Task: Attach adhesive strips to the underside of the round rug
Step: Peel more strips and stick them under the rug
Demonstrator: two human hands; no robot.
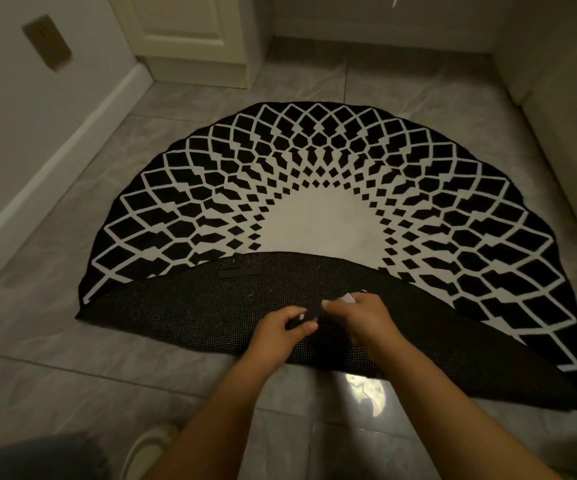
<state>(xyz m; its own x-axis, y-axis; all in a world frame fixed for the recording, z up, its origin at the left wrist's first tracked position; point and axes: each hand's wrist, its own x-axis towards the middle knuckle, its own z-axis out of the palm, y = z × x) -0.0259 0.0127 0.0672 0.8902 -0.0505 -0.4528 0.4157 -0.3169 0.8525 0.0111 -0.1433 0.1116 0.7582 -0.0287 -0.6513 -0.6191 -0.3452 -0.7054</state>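
A: Where is the round rug (332,188) lying?

B: It is lying across the middle of the frame on the grey tiled floor (72,372), with its near edge folded back over itself, so the dark mesh underside (183,317) is facing up in a band running from the left centre down to the lower right.

A: Is anything sitting on that underside?

B: One black adhesive strip (238,273) is lying flat on it, left of centre, near the fold's upper edge.

A: And what are the hands doing?

B: Both are working just below the centre of the frame, over the folded part. The left hand (280,327) is pinching one end of a second black strip (309,314), with its fingers curled round it. The right hand (361,315) is pinching the other end, and something pale, perhaps a backing paper (348,298), is showing between its fingers; I cannot tell for sure what it is.

A: What else is showing?

B: A white door (190,32) is standing at the upper centre, a baseboard (55,168) is running along the left wall, and a light shoe (148,445) is peeking in at the bottom left.
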